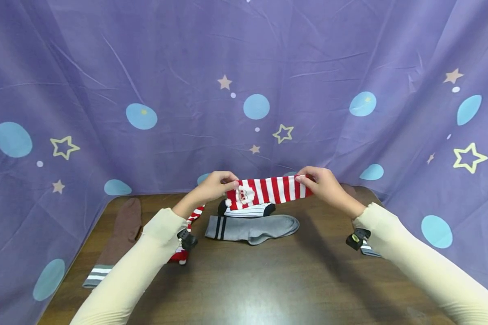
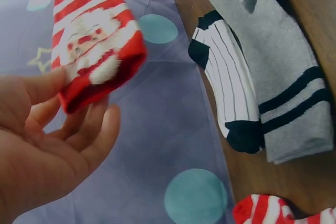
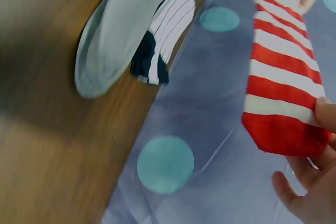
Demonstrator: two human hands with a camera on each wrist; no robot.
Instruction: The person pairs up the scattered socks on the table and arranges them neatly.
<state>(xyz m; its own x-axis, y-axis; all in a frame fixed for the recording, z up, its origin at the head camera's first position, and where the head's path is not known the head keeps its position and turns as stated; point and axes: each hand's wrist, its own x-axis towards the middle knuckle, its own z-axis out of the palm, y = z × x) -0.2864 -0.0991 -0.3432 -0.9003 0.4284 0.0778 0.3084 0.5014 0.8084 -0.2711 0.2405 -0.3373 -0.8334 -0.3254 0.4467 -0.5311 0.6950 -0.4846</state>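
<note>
A red-and-white striped sock (image 1: 274, 190) with a Santa face is stretched level between both hands above the table's back part. My left hand (image 1: 216, 186) pinches its cuff end beside the Santa face, thumb on the near side. At the red toe end, my right hand (image 1: 323, 184) pinches the sock between thumb and fingers. Beneath it on the table lie a white pinstriped sock (image 2: 231, 77) with black ends and a grey sock (image 1: 268, 227) with two black bands. Another red-and-white striped sock (image 1: 179, 256) lies partly hidden behind the left forearm.
A brown sock (image 1: 126, 225) with a grey-and-white cuff lies at the table's left. Near the right wrist, another banded sock (image 1: 370, 250) is mostly hidden by the arm. A purple curtain (image 1: 244, 67) with stars and dots hangs along the back and sides of the wooden table (image 1: 244, 280).
</note>
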